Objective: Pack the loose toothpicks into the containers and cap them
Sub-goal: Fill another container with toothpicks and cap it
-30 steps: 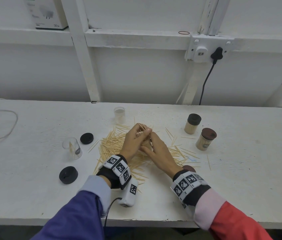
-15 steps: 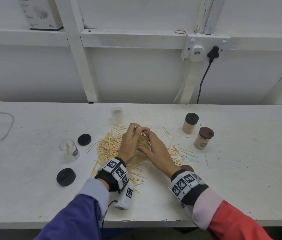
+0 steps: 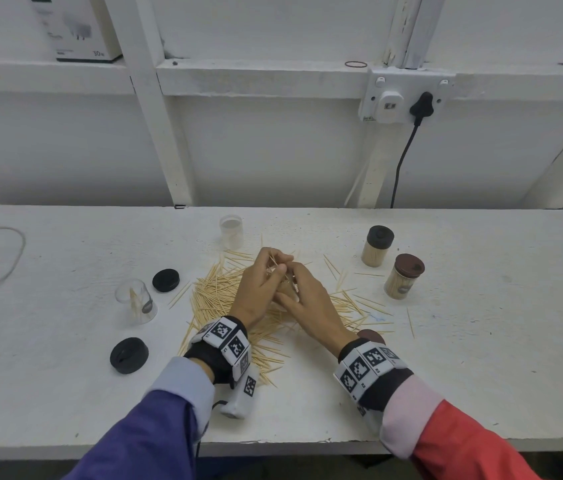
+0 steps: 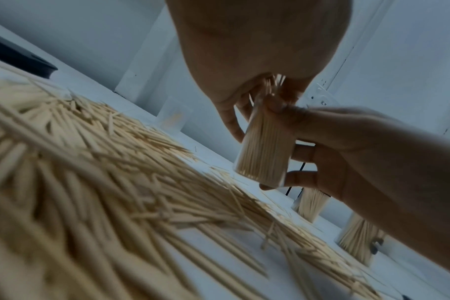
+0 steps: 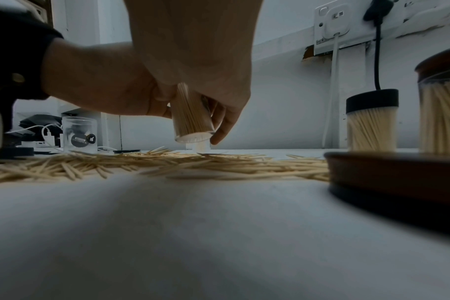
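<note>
Loose toothpicks point(image 3: 217, 296) lie in a wide pile in the middle of the white table point(image 3: 481, 341). Just above the pile my right hand point(image 3: 307, 299) grips a clear container point(image 4: 265, 146) packed with upright toothpicks, tilted, its base off the table point(image 5: 190, 121). My left hand point(image 3: 262, 278) is at the container's mouth and pinches a few toothpicks point(image 4: 270, 85) standing out of it. A brown cap point(image 3: 372, 336) lies by my right wrist.
Two full capped containers stand at the right, one black-capped point(image 3: 377, 249), one brown-capped point(image 3: 404, 276). An empty clear container point(image 3: 231, 231) stands behind the pile. At the left are a container holding a few toothpicks point(image 3: 136, 301) and two black caps point(image 3: 166, 279) point(image 3: 129, 355).
Both hands stay together over the pile with the container between them. The left fingers have shifted slightly at its mouth.
</note>
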The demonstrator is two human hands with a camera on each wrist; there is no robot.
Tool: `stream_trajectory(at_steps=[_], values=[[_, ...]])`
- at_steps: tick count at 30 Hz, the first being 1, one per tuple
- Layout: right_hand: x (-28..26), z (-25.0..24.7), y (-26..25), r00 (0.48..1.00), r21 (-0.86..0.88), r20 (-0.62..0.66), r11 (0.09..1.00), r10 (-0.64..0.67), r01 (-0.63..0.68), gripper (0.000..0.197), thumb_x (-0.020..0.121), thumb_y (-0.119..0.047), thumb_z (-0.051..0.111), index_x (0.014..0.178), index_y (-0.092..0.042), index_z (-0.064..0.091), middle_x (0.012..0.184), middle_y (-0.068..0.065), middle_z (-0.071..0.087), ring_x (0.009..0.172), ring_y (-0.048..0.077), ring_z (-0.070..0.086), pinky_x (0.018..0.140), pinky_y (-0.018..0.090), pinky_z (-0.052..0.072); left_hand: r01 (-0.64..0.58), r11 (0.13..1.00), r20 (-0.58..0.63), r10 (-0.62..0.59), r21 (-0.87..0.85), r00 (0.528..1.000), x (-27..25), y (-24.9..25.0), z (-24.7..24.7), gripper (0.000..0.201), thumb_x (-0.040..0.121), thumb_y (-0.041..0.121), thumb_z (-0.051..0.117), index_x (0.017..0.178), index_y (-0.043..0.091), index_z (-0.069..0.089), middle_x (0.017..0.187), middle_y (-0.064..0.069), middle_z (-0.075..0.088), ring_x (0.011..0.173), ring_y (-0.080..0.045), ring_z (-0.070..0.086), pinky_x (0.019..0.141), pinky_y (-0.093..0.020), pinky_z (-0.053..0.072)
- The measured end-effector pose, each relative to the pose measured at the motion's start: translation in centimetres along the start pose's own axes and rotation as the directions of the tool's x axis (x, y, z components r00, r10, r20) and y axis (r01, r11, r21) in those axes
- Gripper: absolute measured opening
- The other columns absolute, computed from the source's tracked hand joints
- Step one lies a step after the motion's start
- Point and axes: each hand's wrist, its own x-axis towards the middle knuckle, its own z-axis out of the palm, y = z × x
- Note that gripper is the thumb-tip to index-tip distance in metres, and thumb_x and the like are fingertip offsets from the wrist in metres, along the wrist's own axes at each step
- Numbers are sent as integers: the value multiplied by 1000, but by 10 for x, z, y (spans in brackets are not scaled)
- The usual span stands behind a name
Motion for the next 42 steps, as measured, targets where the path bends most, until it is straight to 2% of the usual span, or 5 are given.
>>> stream_trajectory(at_steps=[15,20,24,28,42], values=[[1,0,-1,997,-3,-9,998,-71,71,55,89,-42,64,135,-20,43,135,-12,51,116,4,52,95,29,46,55,996,-140,-65,-72,988,9,4,8,26,104,29,41,100,13,61,94,0,72,92,-11,67,86,-33,53],[1,0,2,997,-32,-43,997,-71,69,58,88,-36,66,138,-18,42,129,-9,54,112,1,51,91,19,44,-43,980,38,36,195,999,5,4,-1,35,104,35,34,100,20,65,95,6,68,91,-7,61,85,-36,50],[1,0,2,996,-43,-70,998,-51,49,53,87,-40,66,130,-17,47,119,-7,57,101,3,52,85,23,45,-14,987,87,0,162,996,2,1,-7,44,101,42,30,123,27,64,122,12,63,114,2,53,99,-24,42],[1,0,2,997,-18,-65,999,-40,39,57,85,-48,65,131,-20,46,122,-9,55,106,1,52,87,19,45,133,990,76,-129,-45,989,3,2,-7,38,103,34,41,140,25,47,137,11,53,122,5,47,90,-5,38],[2,-1,2,989,55,-146,998,-30,39,50,86,-36,69,128,-20,46,122,-7,56,112,4,52,93,20,42,286,941,97,-272,-181,957,3,11,-19,43,93,43,56,130,23,53,133,12,54,122,-3,49,106,-37,40]])
